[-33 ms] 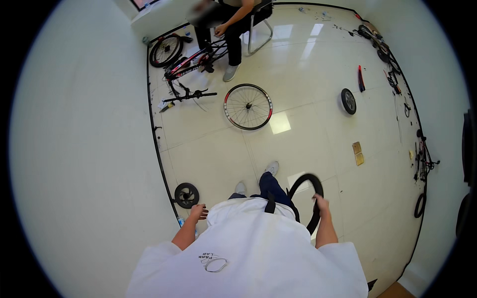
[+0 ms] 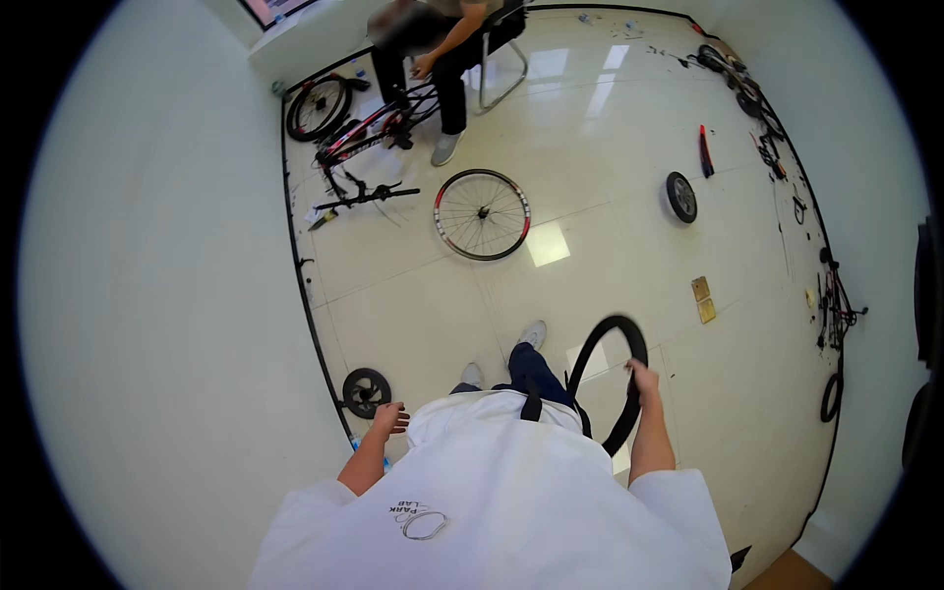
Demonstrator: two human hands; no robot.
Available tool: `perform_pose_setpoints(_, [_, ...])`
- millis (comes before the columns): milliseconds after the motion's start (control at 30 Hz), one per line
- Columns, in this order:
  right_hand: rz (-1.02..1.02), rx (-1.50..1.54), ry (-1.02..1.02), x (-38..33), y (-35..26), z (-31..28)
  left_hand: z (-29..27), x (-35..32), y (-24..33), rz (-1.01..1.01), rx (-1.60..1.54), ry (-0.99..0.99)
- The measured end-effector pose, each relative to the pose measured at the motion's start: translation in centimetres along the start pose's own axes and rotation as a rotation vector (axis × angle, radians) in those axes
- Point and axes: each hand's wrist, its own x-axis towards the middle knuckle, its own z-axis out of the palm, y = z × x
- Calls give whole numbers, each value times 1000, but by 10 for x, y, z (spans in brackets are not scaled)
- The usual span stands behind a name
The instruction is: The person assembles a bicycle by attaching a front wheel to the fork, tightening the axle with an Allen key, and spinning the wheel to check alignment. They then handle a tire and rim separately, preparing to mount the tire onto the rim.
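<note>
My right hand [image 2: 643,379] grips a black bicycle tyre [image 2: 637,344] by its outer side. The tyre hangs upright beside my right leg, and my body hides part of its near left side. My left hand [image 2: 393,418] is empty, with its fingers apart, at my left hip. Near it on the floor lies a small black wheel [image 2: 366,393]. Ahead of my feet a bare spoked rim [image 2: 482,214] in red, white and black lies flat on the tiles.
A seated person [image 2: 447,59] is at the far left by a bicycle frame [image 2: 369,140] and a tyred wheel [image 2: 320,106]. To the right lie a small wheel [image 2: 680,197], a red-black mudguard-like strip [image 2: 705,150] and an open yellowish case [image 2: 703,300]. Bike parts [image 2: 836,310] line the right wall.
The tyre in my right hand has swung slightly forward and outward. The whole view has shifted a little. My left hand stays by my hip.
</note>
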Motion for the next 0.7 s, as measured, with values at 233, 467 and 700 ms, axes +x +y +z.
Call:
perform_pose_setpoints(233, [-886,514,6,-95,-304,-159,48,-7,168,357,-14,-30])
perform_pose_setpoints(467, [-1572,913,-717,-166,-424,-266,87,3,241,468,52,-183])
perform_pose_setpoints(700, [-1952,975,-660,-326,-409,-292,51,42,260,456,111,-126])
